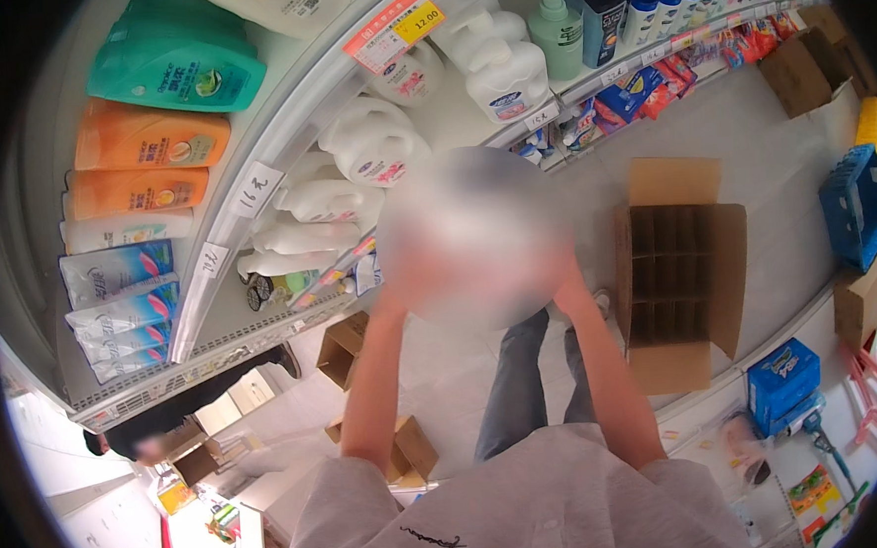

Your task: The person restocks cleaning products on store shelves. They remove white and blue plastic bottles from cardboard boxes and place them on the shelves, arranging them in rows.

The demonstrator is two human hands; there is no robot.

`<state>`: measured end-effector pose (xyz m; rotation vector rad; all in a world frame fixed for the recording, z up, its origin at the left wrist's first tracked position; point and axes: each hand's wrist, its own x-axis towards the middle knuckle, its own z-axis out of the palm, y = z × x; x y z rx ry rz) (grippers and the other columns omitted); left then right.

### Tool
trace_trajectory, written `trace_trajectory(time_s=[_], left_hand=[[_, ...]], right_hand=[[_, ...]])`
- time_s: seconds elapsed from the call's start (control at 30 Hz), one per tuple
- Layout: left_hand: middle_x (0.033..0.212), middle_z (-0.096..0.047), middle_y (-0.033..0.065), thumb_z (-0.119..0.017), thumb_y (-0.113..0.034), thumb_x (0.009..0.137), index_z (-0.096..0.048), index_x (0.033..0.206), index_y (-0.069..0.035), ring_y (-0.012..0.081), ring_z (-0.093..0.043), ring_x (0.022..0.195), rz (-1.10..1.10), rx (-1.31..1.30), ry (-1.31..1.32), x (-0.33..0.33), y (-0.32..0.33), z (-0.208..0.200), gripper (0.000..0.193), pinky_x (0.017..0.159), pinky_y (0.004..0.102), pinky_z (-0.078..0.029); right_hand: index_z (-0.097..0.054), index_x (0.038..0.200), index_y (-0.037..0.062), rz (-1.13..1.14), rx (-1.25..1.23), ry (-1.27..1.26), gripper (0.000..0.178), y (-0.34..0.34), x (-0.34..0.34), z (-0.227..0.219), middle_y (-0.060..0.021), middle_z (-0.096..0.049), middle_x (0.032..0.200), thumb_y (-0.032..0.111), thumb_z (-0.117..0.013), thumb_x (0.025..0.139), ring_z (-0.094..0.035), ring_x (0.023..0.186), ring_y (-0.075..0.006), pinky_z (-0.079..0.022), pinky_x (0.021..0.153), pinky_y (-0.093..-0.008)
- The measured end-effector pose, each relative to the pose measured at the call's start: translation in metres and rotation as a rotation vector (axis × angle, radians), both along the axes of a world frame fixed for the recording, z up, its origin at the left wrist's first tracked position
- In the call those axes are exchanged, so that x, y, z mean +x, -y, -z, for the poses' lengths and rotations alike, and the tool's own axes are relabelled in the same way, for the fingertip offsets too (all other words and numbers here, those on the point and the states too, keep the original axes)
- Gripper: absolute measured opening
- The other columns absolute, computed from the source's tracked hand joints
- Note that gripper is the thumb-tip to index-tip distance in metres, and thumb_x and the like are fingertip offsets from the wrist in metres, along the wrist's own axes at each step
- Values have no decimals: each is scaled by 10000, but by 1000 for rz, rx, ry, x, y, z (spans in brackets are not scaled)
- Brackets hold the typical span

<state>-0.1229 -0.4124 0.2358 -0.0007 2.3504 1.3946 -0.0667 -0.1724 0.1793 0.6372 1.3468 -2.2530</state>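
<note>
Both my arms reach forward from the lower edge to a round blurred patch in front of the shelf. My left hand (pixel 409 276) lies at its left side and my right hand (pixel 553 266) at its right side; the fingers of both are smeared. Between them is a whitish shape (pixel 477 242) with a grey upper part, too blurred to name. I cannot tell whether the hands grip it. Just beyond, white pump bottles (pixel 367 144) stand and lean on the shelf. A larger white pump bottle (pixel 510 82) and a green pump bottle (pixel 555 35) stand farther right.
Green shampoo bottles (pixel 185 64), orange bottles (pixel 149 135) and refill pouches (pixel 120 296) fill the left shelf. On the floor, an open divided carton (pixel 671 262) lies to the right. Blue crates (pixel 855 207) stand beyond. Another person (pixel 197 406) is at the lower left.
</note>
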Motion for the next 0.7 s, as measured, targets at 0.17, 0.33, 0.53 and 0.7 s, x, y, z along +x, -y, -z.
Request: trace_trajectory(time_s=[0.17, 0.33, 0.53, 0.7], left_hand=[[1063, -653, 124, -853, -148, 619, -552, 1166, 39, 206, -638, 957, 161, -228, -272, -63, -1, -17, 652, 849, 333, -516], [994, -669, 135, -843, -234, 617, -573, 1123, 41, 240, -648, 925, 19, -286, -382, -113, -29, -66, 636, 818, 340, -514], [1021, -667, 144, -833, -282, 632, -605, 1106, 36, 225, -646, 942, -5, -507, -200, -183, -26, -95, 615, 834, 327, -500], [1036, -674, 147, -840, -320, 623, -643, 1058, 30, 220, -644, 965, 8, -487, -221, -218, -40, -88, 593, 864, 327, -487]], right_hand=[[-450, 1345, 62, 74, -53, -205, 623, 24, -37, 22, -83, -531, 1280, 97, -727, 788, -495, 1190, -193, -432, 957, -324], [-394, 1386, 52, 13, 65, -272, 568, 28, -9, 44, -117, -419, 1423, 40, -625, 867, -338, 1359, -241, -323, 1087, -362], [-499, 1307, 92, 30, -123, 107, 486, 27, 92, 92, -66, -546, 1274, 128, -668, 852, -499, 1187, -177, -431, 934, -338], [-499, 1284, 99, -96, -133, 179, 384, 31, 145, 112, -67, -580, 1221, 164, -595, 918, -556, 1098, -162, -473, 896, -333]])
